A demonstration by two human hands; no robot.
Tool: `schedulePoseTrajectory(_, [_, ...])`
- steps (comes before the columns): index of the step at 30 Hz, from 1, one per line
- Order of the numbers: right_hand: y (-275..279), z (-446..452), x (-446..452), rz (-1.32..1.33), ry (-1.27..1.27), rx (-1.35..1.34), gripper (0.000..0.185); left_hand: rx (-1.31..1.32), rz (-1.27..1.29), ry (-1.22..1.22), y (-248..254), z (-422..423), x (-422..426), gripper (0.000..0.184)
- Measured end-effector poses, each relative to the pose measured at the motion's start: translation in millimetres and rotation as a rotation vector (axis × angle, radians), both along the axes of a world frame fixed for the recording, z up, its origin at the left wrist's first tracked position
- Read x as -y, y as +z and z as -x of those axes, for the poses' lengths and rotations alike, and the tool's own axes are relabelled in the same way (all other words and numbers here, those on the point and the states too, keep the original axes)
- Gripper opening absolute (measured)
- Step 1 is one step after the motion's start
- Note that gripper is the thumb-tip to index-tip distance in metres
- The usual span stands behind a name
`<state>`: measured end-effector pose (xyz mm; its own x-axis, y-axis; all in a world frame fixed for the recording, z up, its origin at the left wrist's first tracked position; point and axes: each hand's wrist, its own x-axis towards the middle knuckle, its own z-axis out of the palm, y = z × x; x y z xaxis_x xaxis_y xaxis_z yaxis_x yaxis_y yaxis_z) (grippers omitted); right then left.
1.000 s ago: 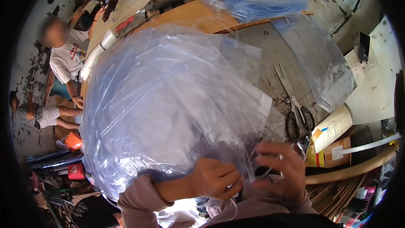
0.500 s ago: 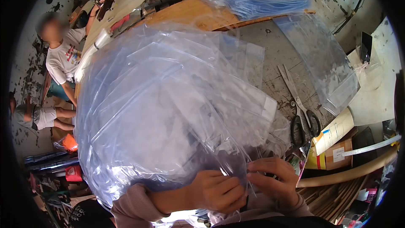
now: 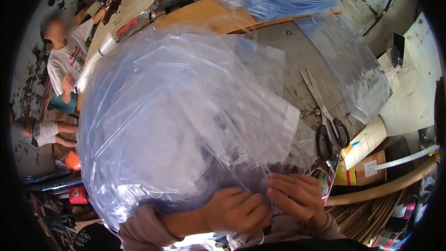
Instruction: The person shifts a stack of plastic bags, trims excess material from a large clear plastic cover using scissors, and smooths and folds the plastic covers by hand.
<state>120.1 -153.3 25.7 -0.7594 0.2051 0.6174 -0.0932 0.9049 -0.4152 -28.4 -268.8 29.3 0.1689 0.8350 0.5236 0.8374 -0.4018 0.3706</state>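
Observation:
A large heap of clear plastic sheeting, folded and layered, spreads over the table in front of me. My left hand is closed in a fist on the near edge of the sheeting. Beside it, my right hand pinches the same edge between thumb and fingers, its fingertips close to the left knuckles. The exact bit of plastic inside each hand is partly hidden by the fingers. To the right of the heap, scissors with black handles lie partly spread on the table.
A stack of clear bluish plastic sheets sits at the back, and a single plastic piece hangs toward the right. A phone stands at far right above a cardboard box. Two people, one in a white shirt, are at left.
My hands stay at the plastic edge; the right fingers have closed in a little. The view has shifted slightly. At left, the person in the white shirt has raised a forearm toward the chest.

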Motion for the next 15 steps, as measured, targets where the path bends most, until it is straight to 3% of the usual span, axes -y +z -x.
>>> schedulePoseTrajectory(6, [-17.0, 0.8, 2.4, -0.078, -0.037, -0.037, 0.016, -0.055, -0.028, 0.007, -1.5, 1.1, -5.0, 0.017])
schedulePoseTrajectory(15, [-12.4, 2.7, -6.7, 0.084, -0.066, 0.032, 0.019, -0.247, -0.141, 0.090, -11.0, -2.5, -2.6, 0.018])
